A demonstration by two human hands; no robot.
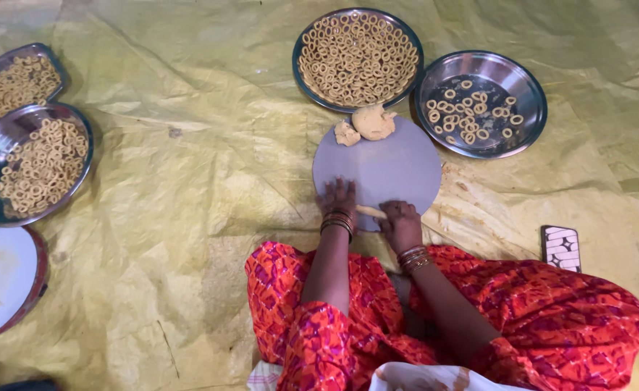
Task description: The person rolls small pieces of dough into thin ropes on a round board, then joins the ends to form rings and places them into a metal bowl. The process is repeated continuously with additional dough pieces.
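L hand [338, 199] is lying flat, fingers spread, palm pressing down on the round grey board [381, 170] at its near edge, just beside one end of a thin dough rope [371, 211]. R hand [400, 223] is curling loosely over the rope's other end, fingers bent, not a full fist; can't tell how tight it's pinching. Rope is lying w/ its long axis running approx. left-right along the board's near rim, between both hands, right end tipping slightly toward the person. Bangles are showing on both wrists.

At the board's far edge a dough lump [373, 121] is sitting, w/ a smaller piece [347, 134] touching its left side. Beyond, a steel plate [358, 58] is filled w/ dough rings; to its right a second steel plate [481, 103] is holding fewer rings. All resting on a yellow floor sheet [189, 181]. Far left edge: two more ring-filled plates [33, 163]. A patterned phone [560, 247] is lying near the right knee.
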